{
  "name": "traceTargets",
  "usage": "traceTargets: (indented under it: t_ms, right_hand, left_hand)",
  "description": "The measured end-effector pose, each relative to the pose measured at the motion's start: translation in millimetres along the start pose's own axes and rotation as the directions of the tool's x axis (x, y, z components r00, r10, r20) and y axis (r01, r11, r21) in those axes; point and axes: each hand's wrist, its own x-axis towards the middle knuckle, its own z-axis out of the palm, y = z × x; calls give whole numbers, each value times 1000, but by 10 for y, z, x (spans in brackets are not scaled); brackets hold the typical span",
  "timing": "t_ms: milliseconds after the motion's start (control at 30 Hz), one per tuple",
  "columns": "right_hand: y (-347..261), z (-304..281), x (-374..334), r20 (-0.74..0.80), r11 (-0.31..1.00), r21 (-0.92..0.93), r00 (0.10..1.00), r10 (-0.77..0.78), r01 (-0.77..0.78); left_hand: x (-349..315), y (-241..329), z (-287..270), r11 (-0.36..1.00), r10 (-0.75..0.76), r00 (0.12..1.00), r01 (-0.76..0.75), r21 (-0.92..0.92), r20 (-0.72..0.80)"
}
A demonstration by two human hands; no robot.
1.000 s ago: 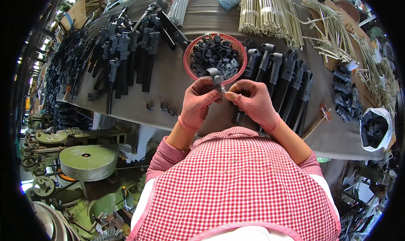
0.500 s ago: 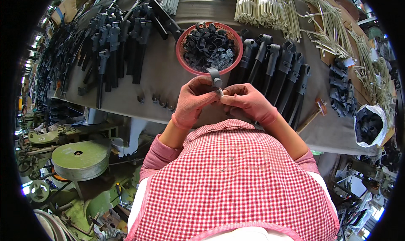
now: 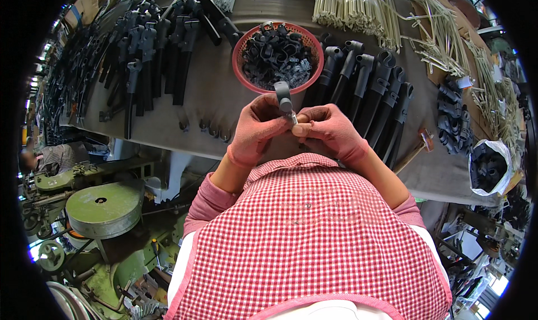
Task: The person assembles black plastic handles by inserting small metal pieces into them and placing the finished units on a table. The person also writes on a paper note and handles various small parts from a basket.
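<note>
Black curved clip (image 3: pixel 283 97) up front at center, held over the table's near side, just this side of the parts basket: its rounded end points away from you, long axis running approx. fore-and-aft, tipped slightly L at the far end; can't tell which way its mouth opens. Your pink-gloved L hand (image 3: pixel 252 128) is closed on its near end, prob. to leave the curve clear & steady it. Your R hand (image 3: pixel 337 131), thumb & index pinched tog., grips a small silvery piece (image 3: pixel 294 119) at the clip's near end; both hands meet close to your checked apron (image 3: pixel 319 225), likely for fine control. Just beyond, a red perforated basket (image 3: pixel 237 59) holds more black clips (image 3: pixel 270 54) w/ small clear-gray pieces, presumably for short reach. To its R, black tubes w/ ring heads (image 3: pixel 385 87) lie side by side, rings pointing away; a wood-handled hammer (image 3: pixel 411 156) rests farther R, near a white bag (image 3: pixel 475 189) of black parts.
</note>
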Motion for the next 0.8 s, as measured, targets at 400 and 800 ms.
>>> traceTargets:
  t_ms: [400, 800]
  right_hand:
    - [44, -71, 68, 98, 986, 152, 994, 55, -70]
    - [115, -1071, 1894, -268, 532, -847, 868, -418, -5]
  left_hand:
    - [-8, -82, 43, 998, 5, 999, -2, 70, -49]
    - [-94, -266, -677, 997, 51, 826, -79, -26, -562]
